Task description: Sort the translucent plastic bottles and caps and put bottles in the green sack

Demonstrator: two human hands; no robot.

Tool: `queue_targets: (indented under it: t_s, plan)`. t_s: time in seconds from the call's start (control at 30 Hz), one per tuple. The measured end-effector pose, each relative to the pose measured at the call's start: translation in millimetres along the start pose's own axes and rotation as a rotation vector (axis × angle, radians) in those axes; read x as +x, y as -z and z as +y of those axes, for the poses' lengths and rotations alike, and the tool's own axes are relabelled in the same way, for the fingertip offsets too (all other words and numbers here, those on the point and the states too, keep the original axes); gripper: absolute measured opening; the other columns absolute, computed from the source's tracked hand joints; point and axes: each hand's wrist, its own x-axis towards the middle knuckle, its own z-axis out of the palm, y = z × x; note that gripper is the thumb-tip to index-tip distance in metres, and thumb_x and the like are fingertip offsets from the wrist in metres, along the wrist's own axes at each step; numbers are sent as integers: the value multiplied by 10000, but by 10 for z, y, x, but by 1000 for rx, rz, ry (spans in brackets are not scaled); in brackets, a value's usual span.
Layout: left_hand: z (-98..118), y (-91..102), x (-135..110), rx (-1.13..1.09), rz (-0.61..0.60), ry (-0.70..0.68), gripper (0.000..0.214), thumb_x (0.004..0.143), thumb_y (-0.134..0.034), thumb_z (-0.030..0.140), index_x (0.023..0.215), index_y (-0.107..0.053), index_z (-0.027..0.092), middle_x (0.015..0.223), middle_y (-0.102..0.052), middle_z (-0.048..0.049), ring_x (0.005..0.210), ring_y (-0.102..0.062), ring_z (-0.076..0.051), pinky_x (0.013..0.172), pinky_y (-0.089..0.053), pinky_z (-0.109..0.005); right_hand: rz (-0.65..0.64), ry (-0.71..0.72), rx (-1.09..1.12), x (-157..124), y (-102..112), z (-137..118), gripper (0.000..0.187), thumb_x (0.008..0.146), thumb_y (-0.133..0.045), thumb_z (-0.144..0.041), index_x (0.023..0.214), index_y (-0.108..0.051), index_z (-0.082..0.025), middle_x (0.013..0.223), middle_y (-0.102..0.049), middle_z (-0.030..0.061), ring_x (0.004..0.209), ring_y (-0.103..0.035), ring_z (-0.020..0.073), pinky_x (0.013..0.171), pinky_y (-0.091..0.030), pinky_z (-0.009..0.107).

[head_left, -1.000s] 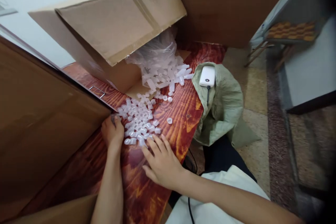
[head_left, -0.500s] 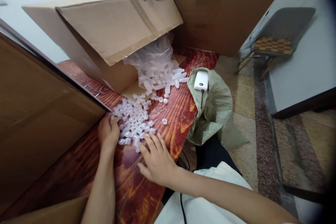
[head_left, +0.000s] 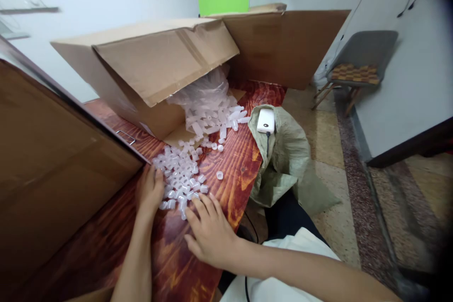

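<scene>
A heap of small translucent plastic caps (head_left: 180,174) lies on the red-brown wooden table (head_left: 240,160). My left hand (head_left: 150,192) rests at the heap's left edge with fingers stretched flat against the caps. My right hand (head_left: 208,231) lies flat on the table just below the heap, fingers spread and fingertips touching the nearest caps. Behind the heap a tipped cardboard box (head_left: 148,66) spills a clear plastic bag of tubes (head_left: 208,104) onto the table.
A large brown cardboard panel (head_left: 53,170) stands close on the left. Another cardboard sheet (head_left: 283,47) leans at the back. A green sack (head_left: 286,155) with a white power bank (head_left: 265,120) hangs off the table's right edge. A chair (head_left: 354,71) stands far right.
The camera has tilted up, showing more wall and a green sheet. My left hand has opened flat against the caps; my right hand stays spread below the heap.
</scene>
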Motion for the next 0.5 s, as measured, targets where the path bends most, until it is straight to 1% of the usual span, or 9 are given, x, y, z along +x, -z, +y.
queue_targets:
  t_s: [0.1, 0.2, 0.3, 0.4, 0.43, 0.5]
  plan:
    - [47, -49, -58, 19, -7, 19, 641, 937, -235, 493, 1299, -546, 65, 1428, -470, -190, 1383, -358, -307, 1171, -248, -441, 21, -20, -20, 4, -6, -8, 553, 949, -403, -468, 1361, -406, -99, 1403, -406, 198, 1336, -301, 367, 1127, -233, 560]
    - [126, -76, -122, 28, -5, 11, 650, 927, -235, 506, 1280, -550, 59, 1409, -482, -209, 1374, -368, -325, 1161, -260, -455, 44, -34, -48, 12, -18, -25, 580, 949, -394, -490, 1366, -399, -87, 1403, -410, 200, 1320, -322, 368, 1114, -254, 562]
    - [206, -53, -156, 29, -15, -19, 610, 931, -239, 485, 1223, -577, 70, 1355, -530, -214, 1333, -422, -328, 1124, -315, -447, 66, -41, -82, 34, -20, -11, 558, 929, -449, -462, 1335, -428, -79, 1364, -442, 194, 1243, -396, 352, 1062, -340, 532]
    - [256, -1, -162, 28, -21, -36, 520, 935, -242, 439, 1148, -609, 139, 1234, -622, -164, 1244, -516, -294, 1058, -394, -407, 79, -37, -109, 75, 2, 61, 446, 897, -507, -392, 1217, -512, -80, 1256, -509, 189, 1097, -484, 319, 928, -452, 488]
    - [265, 16, -161, 32, -18, -32, 499, 933, -246, 433, 1128, -614, 158, 1192, -644, -150, 1212, -540, -290, 1036, -411, -402, 81, -30, -114, 92, 10, 95, 394, 884, -523, -365, 1164, -537, -87, 1210, -531, 182, 1045, -503, 305, 878, -476, 468]
    - [277, 47, -158, 44, -11, -16, 502, 928, -244, 436, 1114, -616, 155, 1152, -658, -154, 1171, -565, -299, 1015, -423, -405, 85, -10, -119, 132, 15, 164, 313, 850, -560, -316, 1082, -564, -105, 1127, -560, 165, 965, -521, 281, 803, -499, 434]
